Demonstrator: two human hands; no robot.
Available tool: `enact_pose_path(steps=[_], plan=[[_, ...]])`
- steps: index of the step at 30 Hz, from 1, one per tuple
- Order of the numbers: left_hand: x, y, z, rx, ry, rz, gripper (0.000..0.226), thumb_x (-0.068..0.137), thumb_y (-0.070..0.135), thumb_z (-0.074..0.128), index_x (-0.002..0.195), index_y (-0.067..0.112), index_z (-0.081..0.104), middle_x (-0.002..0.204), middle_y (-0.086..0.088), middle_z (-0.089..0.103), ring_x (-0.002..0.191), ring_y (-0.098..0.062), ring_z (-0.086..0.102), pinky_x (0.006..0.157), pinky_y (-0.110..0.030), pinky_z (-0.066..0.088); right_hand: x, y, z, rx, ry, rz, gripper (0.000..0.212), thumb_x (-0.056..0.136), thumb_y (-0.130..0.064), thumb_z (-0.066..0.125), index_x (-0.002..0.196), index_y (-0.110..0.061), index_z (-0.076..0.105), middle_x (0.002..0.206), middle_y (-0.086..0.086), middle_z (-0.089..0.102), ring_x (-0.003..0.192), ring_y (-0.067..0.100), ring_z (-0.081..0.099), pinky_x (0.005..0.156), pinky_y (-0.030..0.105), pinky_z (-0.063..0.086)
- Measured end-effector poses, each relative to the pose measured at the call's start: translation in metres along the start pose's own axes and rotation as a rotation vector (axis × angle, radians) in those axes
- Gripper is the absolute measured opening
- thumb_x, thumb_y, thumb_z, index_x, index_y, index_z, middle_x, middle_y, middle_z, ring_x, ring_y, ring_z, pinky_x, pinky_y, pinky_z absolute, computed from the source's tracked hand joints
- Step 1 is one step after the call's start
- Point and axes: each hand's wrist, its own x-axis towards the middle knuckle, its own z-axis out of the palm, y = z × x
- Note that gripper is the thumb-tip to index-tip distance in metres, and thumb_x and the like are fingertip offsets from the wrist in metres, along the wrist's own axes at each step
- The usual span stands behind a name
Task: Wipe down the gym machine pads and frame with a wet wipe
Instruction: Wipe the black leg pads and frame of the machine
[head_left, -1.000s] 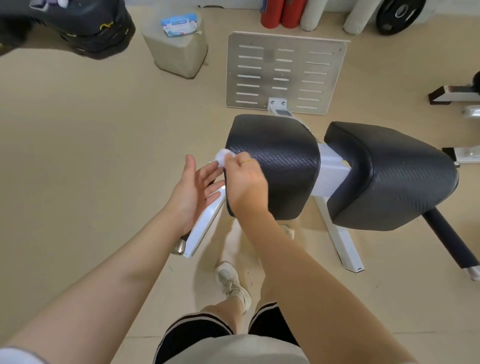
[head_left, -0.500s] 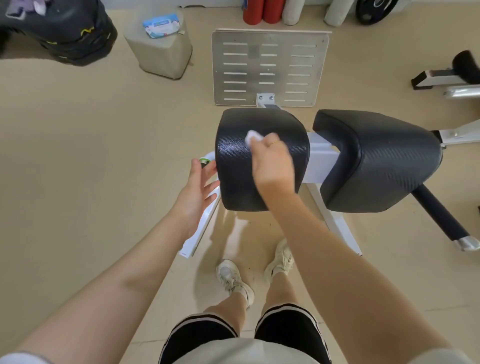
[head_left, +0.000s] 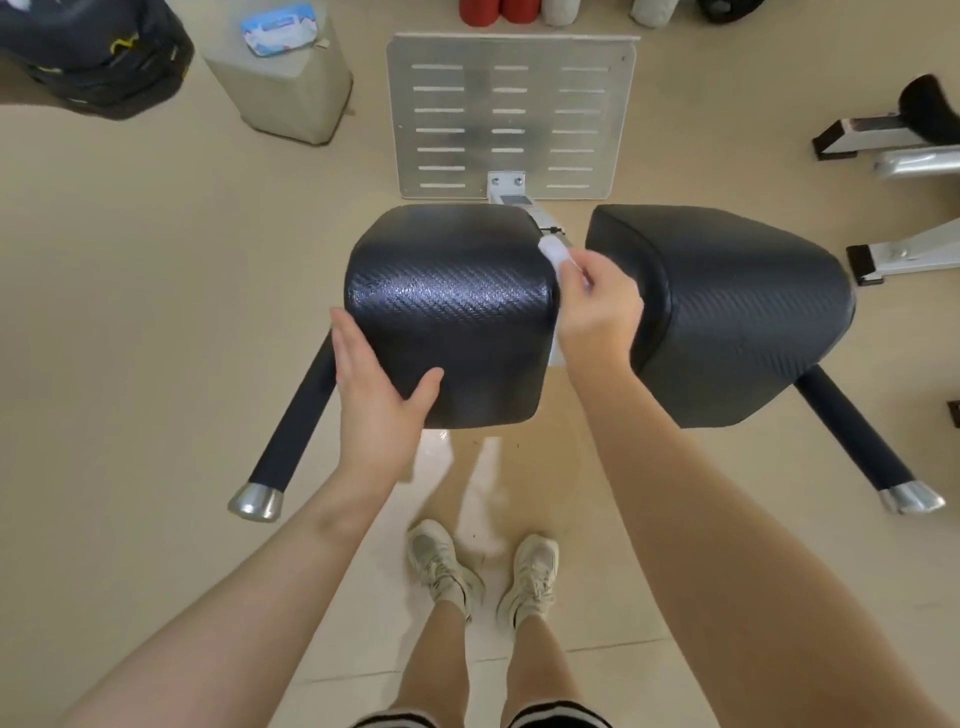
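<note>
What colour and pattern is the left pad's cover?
Black with a carbon-fibre-style weave, on the left pad; head view.

The right hand (head_left: 597, 306) covers most of the wet wipe (head_left: 551, 253); only a blurred white end shows. The hand also hides the white frame (head_left: 555, 353) between the left pad (head_left: 457, 312) and right pad (head_left: 727, 312). The wipe pack (head_left: 279, 28) print is too small to read. The black bag (head_left: 93, 57) and foam rollers (head_left: 498, 11) are cut off by the top edge.
</note>
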Motion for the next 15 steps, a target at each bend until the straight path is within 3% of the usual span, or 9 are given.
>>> enact_pose_path(steps=[2,4,5,7,9,12,15], plan=[[0.001,-0.009,0.003,-0.042,-0.010,0.007,0.104,0.081,0.019,0.069,0.147,0.016,-0.011,0.158,0.001,-0.001,0.144,-0.011,0.001,0.118,-0.032,0.009,-0.003,0.006,0.004,-0.034,-0.010,-0.037,0.022,0.093,-0.014,0.049,0.076,-0.014,0.063,0.057,-0.010,0.044,0.058,0.002,0.045,0.057,0.008,0.033],[0.000,-0.017,0.006,-0.072,-0.017,-0.012,0.112,0.078,0.020,0.073,0.146,0.024,-0.016,0.158,0.003,0.005,0.144,-0.011,0.007,0.118,-0.037,0.017,-0.012,0.030,0.000,-0.119,-0.077,-0.019,0.033,0.093,-0.013,0.047,0.061,-0.014,0.044,0.050,-0.002,0.030,0.053,0.011,0.033,0.051,0.018,0.029],[0.000,-0.019,0.008,-0.072,-0.020,-0.026,0.116,0.076,0.020,0.074,0.145,0.028,-0.018,0.157,0.004,0.006,0.144,-0.011,0.009,0.117,-0.039,0.020,-0.019,0.045,-0.003,-0.146,-0.132,0.003,0.034,0.093,-0.012,0.047,0.059,-0.011,0.046,0.051,0.001,0.032,0.054,0.013,0.028,0.053,0.025,0.028],[0.001,-0.021,0.011,-0.062,-0.014,-0.041,0.119,0.074,0.021,0.076,0.143,0.032,-0.021,0.157,0.005,0.006,0.144,-0.012,0.011,0.116,-0.042,0.023,-0.038,0.073,-0.007,-0.137,-0.246,0.105,0.023,0.092,-0.012,0.050,0.078,-0.002,0.066,0.065,0.010,0.055,0.065,0.014,0.041,0.063,0.027,0.034],[0.000,-0.024,0.013,-0.077,-0.018,-0.045,0.119,0.075,0.020,0.075,0.143,0.033,-0.022,0.158,0.005,0.005,0.144,-0.010,0.010,0.116,-0.039,0.021,-0.048,0.084,-0.003,-0.054,-0.239,0.261,0.020,0.092,-0.014,0.052,0.097,-0.005,0.069,0.081,0.005,0.062,0.078,0.014,0.049,0.071,0.022,0.037],[-0.005,-0.026,0.014,-0.107,-0.028,-0.068,0.117,0.077,0.015,0.073,0.143,0.033,-0.023,0.158,0.007,0.005,0.142,-0.006,0.011,0.112,-0.027,0.020,-0.031,0.061,0.003,0.099,-0.140,0.276,0.021,0.091,-0.018,0.050,0.087,-0.008,0.068,0.072,0.002,0.052,0.070,0.017,0.046,0.071,0.028,0.040],[-0.008,-0.024,0.019,-0.102,-0.007,-0.082,0.116,0.078,0.015,0.072,0.143,0.032,-0.023,0.158,0.006,0.005,0.143,-0.009,0.012,0.114,-0.032,0.020,-0.013,0.032,-0.007,0.237,-0.156,0.201,0.019,0.092,-0.023,0.051,0.079,-0.020,0.065,0.068,-0.005,0.049,0.067,0.012,0.043,0.070,0.032,0.041]])
